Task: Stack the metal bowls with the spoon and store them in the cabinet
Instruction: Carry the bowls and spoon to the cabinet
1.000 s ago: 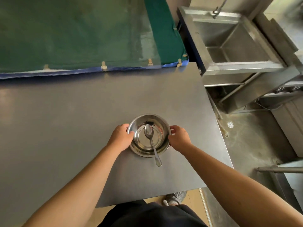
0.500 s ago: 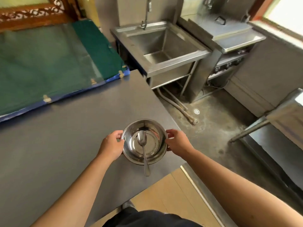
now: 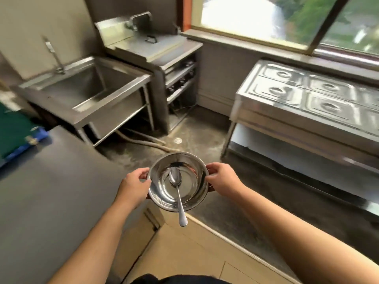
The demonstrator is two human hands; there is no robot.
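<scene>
Head view: the left hand (image 3: 134, 186) and right hand (image 3: 222, 178) clasp opposite sides of the bowls' (image 3: 178, 181) rim, fingers curled shut around it, holding the stack in the air between them, past the table (image 3: 51, 191) edge and above the floor (image 3: 196, 130). The spoon (image 3: 176, 189) lies inside, its handle sticking out over the near rim. A sink (image 3: 86, 89) stands beyond.

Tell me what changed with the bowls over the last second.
The stacked bowls were lifted off the steel table and carried to the right; they are now held in the air past its edge, over the floor. The view swung right too, toward the sink and window. Unchanged: the left hand and right hand grip opposite rims, and the spoon lies inside, handle over the near rim.
</scene>
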